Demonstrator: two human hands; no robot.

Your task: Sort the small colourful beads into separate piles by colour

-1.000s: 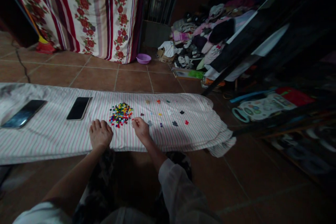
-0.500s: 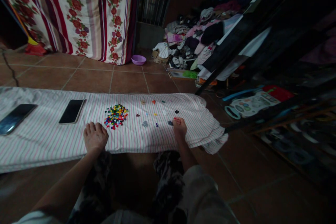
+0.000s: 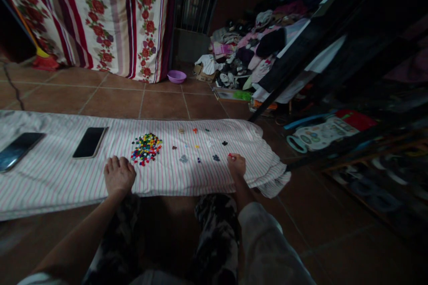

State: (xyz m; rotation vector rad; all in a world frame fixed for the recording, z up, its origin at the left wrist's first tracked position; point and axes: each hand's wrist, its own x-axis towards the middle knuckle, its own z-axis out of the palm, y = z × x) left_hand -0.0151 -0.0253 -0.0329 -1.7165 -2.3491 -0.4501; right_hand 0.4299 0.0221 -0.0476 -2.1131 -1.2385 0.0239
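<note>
Head view, single entry; all positions given from the striped cloth [image 3: 67, 182] spread across the tiled floor.

Item 1. Heap of small coloured pieces [image 3: 146, 148], mid-cloth, toward its far edge. Mixed red, yellow, green, blue; too small to tell their shape.

Item 2. Sorted clusters on the right half of the cloth, each apart from its neighbours: a grey one [image 3: 183, 158], a dark one [image 3: 216, 157], another dark one [image 3: 224, 143], further specks beyond.

Item 3. Red pieces [image 3: 230, 155], at the right end of the clusters, touching or just ahead of the right fingertips. Whether one sits pinched or lies loose on the cloth, I cannot tell.

Item 4. Right hand [image 3: 236, 164], near the cloth's right end, fingers curled together over the red pieces. By far the nearer hand to them.

Item 5. Left hand [image 3: 119, 174], knuckles up on the cloth's near edge, fingers curled under, holding nothing visible. The heap lies just beyond and a little right of it.

Item 6. Two phones, face up, screens dark: one [image 3: 90, 142] left of the heap, one [image 3: 18, 150] toward the cloth's left end. Long axes slant away to the right.

Item 7. Purple bowl [image 3: 177, 76] on the tiles beyond the cloth, before a flowered drape [image 3: 100, 13].

Writing, brands: none legible.
</note>
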